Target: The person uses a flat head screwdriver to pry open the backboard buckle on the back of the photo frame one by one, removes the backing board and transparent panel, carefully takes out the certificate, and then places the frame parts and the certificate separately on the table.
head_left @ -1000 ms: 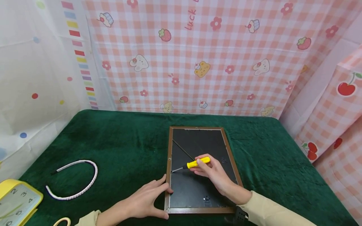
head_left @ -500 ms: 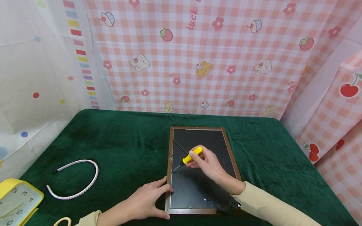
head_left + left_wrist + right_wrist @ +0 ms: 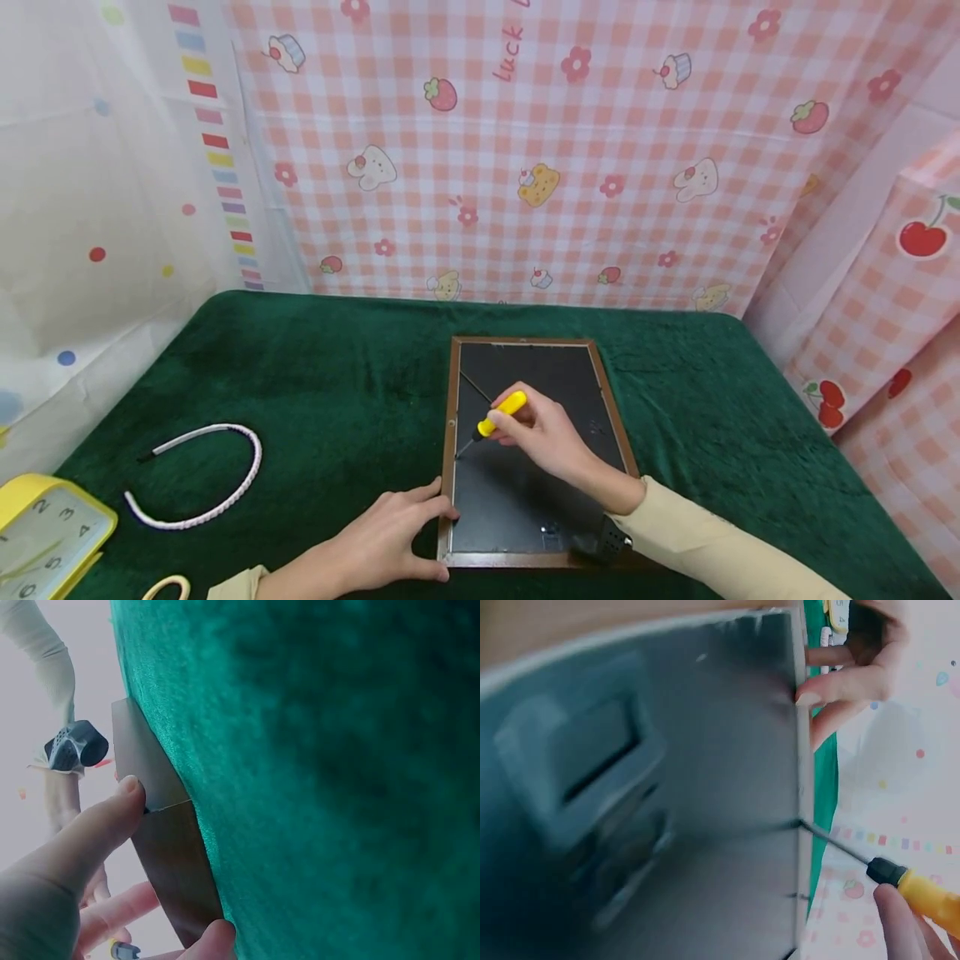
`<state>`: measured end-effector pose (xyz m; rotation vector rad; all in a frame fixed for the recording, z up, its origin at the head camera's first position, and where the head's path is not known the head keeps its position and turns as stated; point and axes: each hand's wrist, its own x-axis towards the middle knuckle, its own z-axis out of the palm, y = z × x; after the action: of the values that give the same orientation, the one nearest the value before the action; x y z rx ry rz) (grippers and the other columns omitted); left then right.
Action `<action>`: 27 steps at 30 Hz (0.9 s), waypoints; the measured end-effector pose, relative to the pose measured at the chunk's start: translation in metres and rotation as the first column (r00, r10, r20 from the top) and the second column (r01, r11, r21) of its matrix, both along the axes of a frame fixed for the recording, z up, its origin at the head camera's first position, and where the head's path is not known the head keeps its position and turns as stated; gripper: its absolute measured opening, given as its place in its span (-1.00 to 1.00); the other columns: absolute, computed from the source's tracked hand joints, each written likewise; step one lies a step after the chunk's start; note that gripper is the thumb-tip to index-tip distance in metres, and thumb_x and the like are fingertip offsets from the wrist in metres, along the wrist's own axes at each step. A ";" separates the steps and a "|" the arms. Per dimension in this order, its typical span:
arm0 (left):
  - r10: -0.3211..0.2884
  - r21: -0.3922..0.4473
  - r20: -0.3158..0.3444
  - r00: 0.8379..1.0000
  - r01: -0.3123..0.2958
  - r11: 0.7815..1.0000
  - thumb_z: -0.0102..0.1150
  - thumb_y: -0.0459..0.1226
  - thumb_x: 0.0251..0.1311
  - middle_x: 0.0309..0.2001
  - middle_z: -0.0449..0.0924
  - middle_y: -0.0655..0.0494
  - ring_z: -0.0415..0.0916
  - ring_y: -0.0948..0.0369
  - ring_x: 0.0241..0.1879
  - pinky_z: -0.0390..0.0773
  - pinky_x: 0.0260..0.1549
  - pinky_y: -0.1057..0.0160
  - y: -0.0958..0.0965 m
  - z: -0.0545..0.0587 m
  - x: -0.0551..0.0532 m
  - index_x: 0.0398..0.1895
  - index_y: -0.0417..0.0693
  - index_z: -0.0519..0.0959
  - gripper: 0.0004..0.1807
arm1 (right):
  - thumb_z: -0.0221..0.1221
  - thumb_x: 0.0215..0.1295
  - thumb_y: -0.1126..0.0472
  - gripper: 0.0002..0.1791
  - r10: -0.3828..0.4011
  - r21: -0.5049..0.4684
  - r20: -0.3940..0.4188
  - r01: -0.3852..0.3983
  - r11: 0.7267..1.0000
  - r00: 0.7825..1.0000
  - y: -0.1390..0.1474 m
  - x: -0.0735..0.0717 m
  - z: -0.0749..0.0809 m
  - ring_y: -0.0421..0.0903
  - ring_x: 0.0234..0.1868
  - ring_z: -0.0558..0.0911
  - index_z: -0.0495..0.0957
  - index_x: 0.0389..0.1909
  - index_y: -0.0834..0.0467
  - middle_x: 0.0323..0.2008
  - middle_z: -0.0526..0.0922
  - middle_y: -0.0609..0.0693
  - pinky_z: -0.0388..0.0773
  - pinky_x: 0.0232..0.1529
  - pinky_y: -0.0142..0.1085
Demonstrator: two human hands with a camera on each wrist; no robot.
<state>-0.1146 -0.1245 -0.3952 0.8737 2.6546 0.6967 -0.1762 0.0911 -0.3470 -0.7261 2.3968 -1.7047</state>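
Screwdriver (image 3: 512,403): over the last second its yellow handle has risen from a low slant to a steeper tilt and swung toward the left rail, while its tip stays at the same spot on the rail's inner edge.
Meaning: the tip seems set against a small fastener there, and the steeper angle looks like prying or bending; whether the fastener has moved is too small to tell.
Right hand (image 3: 555,437): pinches the yellow handle, having shifted slightly left with it.
Left hand (image 3: 386,537): holds the near left corner, thumb and fingers apart, hardly moved.
Picture frame (image 3: 452,392): lies back up on the green-covered bench (image 3: 337,358), its black backing (image 3: 510,504) in place.
Clock (image 3: 52,533): at the far left, handwritten-looking numerals; 2, 3, 4, 5 and 6 can be read.
Curtain (image 3: 465,133): carries the word "Luck", with the next word cut off.
Brands: none legible on the screwdriver or picture frame.
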 end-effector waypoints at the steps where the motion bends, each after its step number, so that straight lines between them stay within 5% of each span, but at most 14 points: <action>1: -0.003 0.006 -0.001 1.000 0.003 1.000 0.29 0.10 -0.20 0.09 0.33 -0.21 0.46 0.14 -0.13 0.47 -0.23 0.09 0.000 0.000 0.000 -0.19 0.20 0.50 -0.55 | 0.13 0.16 0.35 -0.81 0.000 0.006 -0.017 0.000 1.000 1.000 -0.002 0.001 0.001 0.06 -0.34 0.60 0.39 -0.21 0.29 -0.33 0.55 0.16 0.53 -0.32 -0.29; 7: -0.019 0.021 -0.007 1.000 0.019 1.000 0.28 0.10 -0.19 0.08 0.34 -0.22 0.45 0.15 -0.12 0.47 -0.22 0.08 -0.002 -0.001 -0.001 -0.19 0.19 0.50 -0.55 | 0.16 0.14 0.29 -0.84 -0.017 0.082 -0.164 0.031 0.996 0.986 -0.015 0.004 0.004 -0.11 -0.47 0.58 0.43 -0.28 0.20 -0.42 0.58 0.01 0.51 -0.40 -0.38; 12: -0.032 0.035 -0.009 0.999 0.033 0.999 0.28 0.09 -0.18 0.08 0.34 -0.24 0.46 0.16 -0.12 0.48 -0.24 0.13 -0.003 -0.001 -0.001 -0.20 0.18 0.50 -0.57 | 0.20 0.12 0.14 -0.83 -0.010 0.170 -0.329 0.069 0.983 0.944 -0.026 -0.007 -0.010 -0.31 -0.59 0.47 0.42 -0.33 0.08 -0.55 0.51 -0.20 0.47 -0.54 -0.42; 20: -0.041 0.034 -0.028 0.999 0.041 0.999 0.29 0.08 -0.17 0.06 0.36 -0.23 0.47 0.18 -0.15 0.49 -0.26 0.15 -0.003 -0.001 -0.001 -0.21 0.17 0.50 -0.57 | 0.17 0.15 0.10 -0.80 0.058 0.298 -0.448 0.088 0.951 0.892 -0.045 -0.005 0.001 -0.33 -0.71 0.35 0.42 -0.33 0.12 -0.67 0.38 -0.22 0.35 -0.67 -0.45; 23: -0.042 0.030 -0.032 0.999 0.043 0.999 0.29 0.08 -0.17 0.07 0.35 -0.23 0.48 0.21 -0.17 0.49 -0.27 0.15 -0.002 -0.001 -0.001 -0.20 0.17 0.50 -0.57 | 0.15 0.16 0.08 -0.80 0.074 0.311 -0.436 0.073 0.947 0.897 -0.044 -0.007 0.002 -0.32 -0.71 0.36 0.42 -0.32 0.12 -0.67 0.39 -0.22 0.35 -0.68 -0.44; 27: -0.041 0.016 -0.038 0.998 0.041 0.999 0.28 0.09 -0.18 0.08 0.33 -0.26 0.48 0.22 -0.19 0.49 -0.28 0.13 -0.002 -0.001 0.000 -0.20 0.17 0.50 -0.56 | 0.14 0.18 0.12 -0.84 0.038 0.243 -0.291 0.035 0.969 0.956 -0.031 -0.015 -0.002 -0.21 -0.62 0.50 0.42 -0.32 0.11 -0.59 0.49 -0.16 0.43 -0.61 -0.42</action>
<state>-0.1149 -0.1261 -0.3960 0.9520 2.6597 0.6997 -0.1909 0.0599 -0.3488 -0.9999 2.7348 -1.3411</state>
